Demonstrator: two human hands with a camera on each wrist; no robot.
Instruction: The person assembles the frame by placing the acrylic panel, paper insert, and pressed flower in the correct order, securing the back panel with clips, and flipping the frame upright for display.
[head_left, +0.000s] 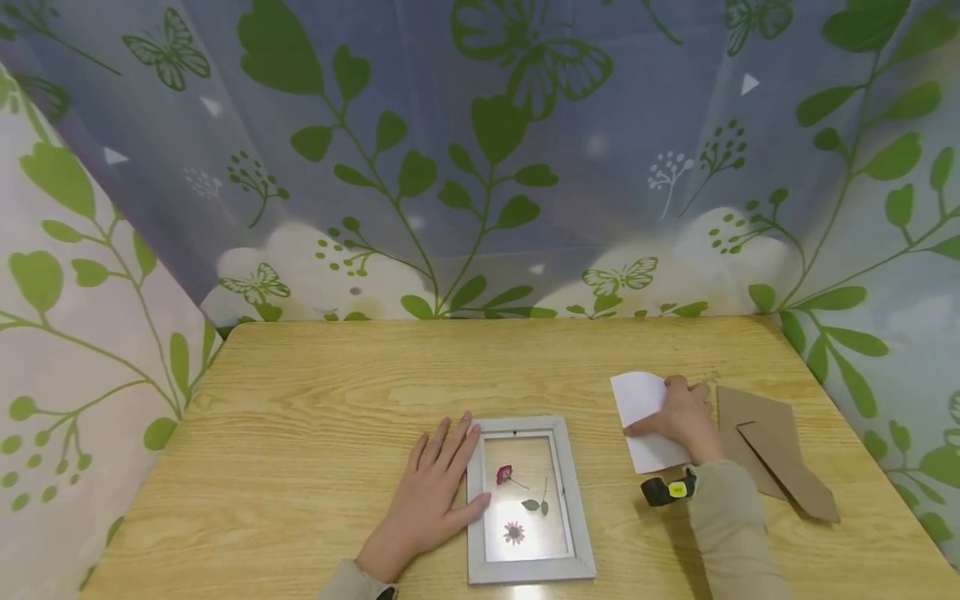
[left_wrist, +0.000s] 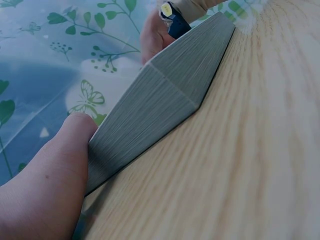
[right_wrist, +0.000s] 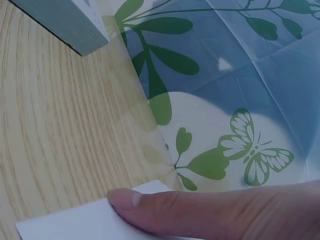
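Four fingers of the left hand [head_left: 423,512] spread straight by the frame [head_left: 581,533] on the table [head_left: 300,433], thumb over its rim, while the right hand [head_left: 688,421] pinches the white paper [head_left: 636,396] beside the brown board [head_left: 772,425]. If the red flower [head_left: 504,475] inside lies loose, a nudge from that thumb could shift it; too tight a pinch could crease the paper.

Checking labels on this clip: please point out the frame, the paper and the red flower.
Frame [head_left: 532,571]: head view, on its near rim.
Paper [head_left: 639,401]: head view, on its upper-left part.
Red flower [head_left: 504,475]: head view, on its bloom.
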